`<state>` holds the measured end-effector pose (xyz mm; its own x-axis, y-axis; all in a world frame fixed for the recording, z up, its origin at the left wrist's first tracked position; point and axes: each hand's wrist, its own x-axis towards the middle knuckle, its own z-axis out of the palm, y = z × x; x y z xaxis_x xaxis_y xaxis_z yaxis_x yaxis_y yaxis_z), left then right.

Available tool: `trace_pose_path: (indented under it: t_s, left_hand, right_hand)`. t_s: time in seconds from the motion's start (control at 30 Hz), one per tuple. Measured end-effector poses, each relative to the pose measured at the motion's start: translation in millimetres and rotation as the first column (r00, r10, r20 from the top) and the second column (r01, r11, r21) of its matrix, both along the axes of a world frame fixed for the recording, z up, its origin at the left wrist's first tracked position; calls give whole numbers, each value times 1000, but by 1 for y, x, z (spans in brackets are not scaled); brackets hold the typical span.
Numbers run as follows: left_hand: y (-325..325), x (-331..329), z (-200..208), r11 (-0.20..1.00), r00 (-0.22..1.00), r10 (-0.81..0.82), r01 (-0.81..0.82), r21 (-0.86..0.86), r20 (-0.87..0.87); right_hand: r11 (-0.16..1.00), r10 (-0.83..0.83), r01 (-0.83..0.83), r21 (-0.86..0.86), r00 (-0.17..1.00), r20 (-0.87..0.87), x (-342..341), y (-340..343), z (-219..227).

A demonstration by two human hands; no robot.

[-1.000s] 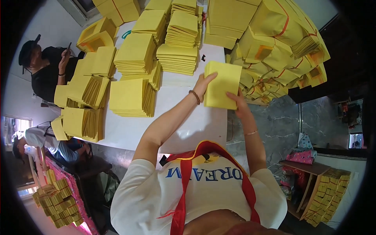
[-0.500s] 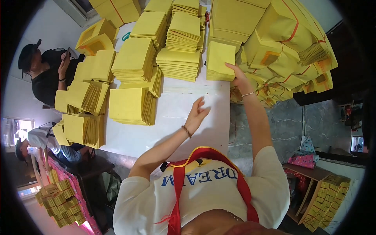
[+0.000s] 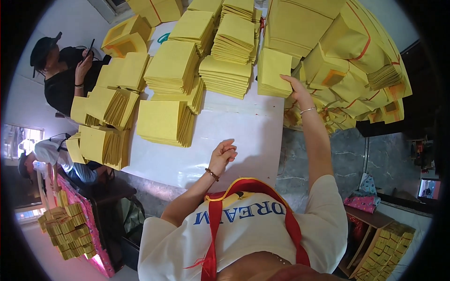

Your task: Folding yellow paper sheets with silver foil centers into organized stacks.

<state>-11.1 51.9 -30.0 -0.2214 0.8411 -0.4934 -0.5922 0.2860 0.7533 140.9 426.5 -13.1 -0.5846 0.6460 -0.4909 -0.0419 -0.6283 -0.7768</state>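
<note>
At the right edge of the white table (image 3: 243,122) my right hand (image 3: 301,92) grips the near right corner of a stack of folded yellow papers (image 3: 273,70). One digit lies on top of the stack, and the others are partly hidden along its side. My left hand (image 3: 221,157) hovers over the near part of the table, in front of my chest. Its fingers are loosely bent and hold nothing. To its left sits another stack of yellow papers (image 3: 161,122), its layers fanned at the right side.
Several more yellow stacks (image 3: 225,77) cover the far and left parts of the table. Beyond the right edge lie large yellow bundles (image 3: 323,70) tied with red string. One person (image 3: 61,84) sits at the left with a phone; another person (image 3: 58,161) is further back.
My left hand has drawn back toward my body, and its fingers have curled. The right hand keeps to the same stack. The whole view has shifted slightly.
</note>
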Motion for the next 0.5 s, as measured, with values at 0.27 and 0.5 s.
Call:
trace_pose_path:
  t_s: [0.27,0.5]
  left_hand:
    - [-2,-4,0,998,998,56,-57,36,16]
    - [5,-7,-10,998,999,36,-36,53,9]
  right_hand:
    - [969,-246,243,-41,960,-132,-7,-31,24]
    - [939,-343,333,-80,905,-251,-11,-22,4]
